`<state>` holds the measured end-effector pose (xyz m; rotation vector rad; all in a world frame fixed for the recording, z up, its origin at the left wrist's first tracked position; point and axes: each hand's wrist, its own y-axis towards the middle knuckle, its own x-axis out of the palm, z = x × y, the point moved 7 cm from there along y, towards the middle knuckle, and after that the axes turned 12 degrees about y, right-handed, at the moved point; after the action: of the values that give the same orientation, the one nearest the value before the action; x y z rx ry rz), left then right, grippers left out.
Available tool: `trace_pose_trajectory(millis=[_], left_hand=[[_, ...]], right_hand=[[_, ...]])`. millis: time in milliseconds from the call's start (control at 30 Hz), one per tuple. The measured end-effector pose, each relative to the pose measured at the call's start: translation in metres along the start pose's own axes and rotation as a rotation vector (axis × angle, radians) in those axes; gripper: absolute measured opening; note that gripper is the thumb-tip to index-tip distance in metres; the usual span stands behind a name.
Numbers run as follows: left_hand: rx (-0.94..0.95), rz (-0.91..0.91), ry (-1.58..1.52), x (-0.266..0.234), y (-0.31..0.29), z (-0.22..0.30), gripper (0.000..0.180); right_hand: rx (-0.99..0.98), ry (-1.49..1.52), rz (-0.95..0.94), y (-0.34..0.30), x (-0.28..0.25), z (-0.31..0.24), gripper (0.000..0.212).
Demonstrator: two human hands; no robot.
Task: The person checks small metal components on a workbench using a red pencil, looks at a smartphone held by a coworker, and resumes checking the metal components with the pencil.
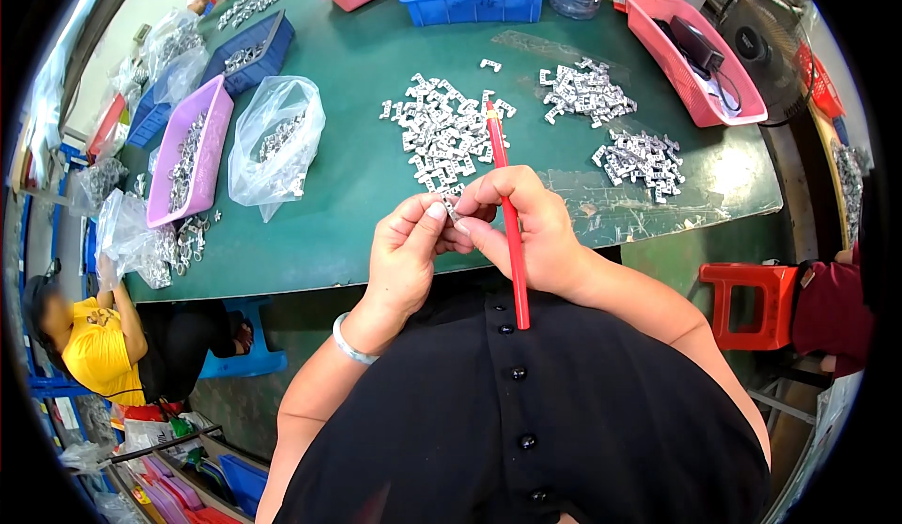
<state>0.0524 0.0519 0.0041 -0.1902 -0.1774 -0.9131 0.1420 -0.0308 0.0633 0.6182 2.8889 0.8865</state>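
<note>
My left hand (406, 247) is closed, its thumb and fingers pinching a small silver metal piece (451, 211) above the near edge of the table. Fingertips of my right hand (528, 228) meet the same piece from the other side. A long red pen-like stick (513, 242) with a pale band near its far end rests in my right hand, between thumb and index finger. Just beyond my fingers spreads a large heap of small silver metal pieces (437, 134). Two smaller heaps, a back one (587, 90) and a nearer one (644, 162), lie to the right.
A blue bin of metal rings (474, 9) and a pink basket (691, 68) holding a black device stand at the back. On the left are a clear bag (272, 148) and a pink bin (221, 115). A person in yellow (103, 345) sits left; a red stool (747, 308) stands right.
</note>
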Motion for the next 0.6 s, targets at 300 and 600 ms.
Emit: trace_pose_trajectory(millis=[300,600], left_hand=[[0.003,-0.039,-0.013,0.004,-0.002,0.002,0.021],[0.727,0.193,0.768,0.003,-0.022,0.046,0.014]], right_hand=[[-0.106,-0.122,-0.013,-0.002,-0.001,-0.007,0.027],[0.03,0.022,0.02,-0.009,-0.014,0.011,0.028]])
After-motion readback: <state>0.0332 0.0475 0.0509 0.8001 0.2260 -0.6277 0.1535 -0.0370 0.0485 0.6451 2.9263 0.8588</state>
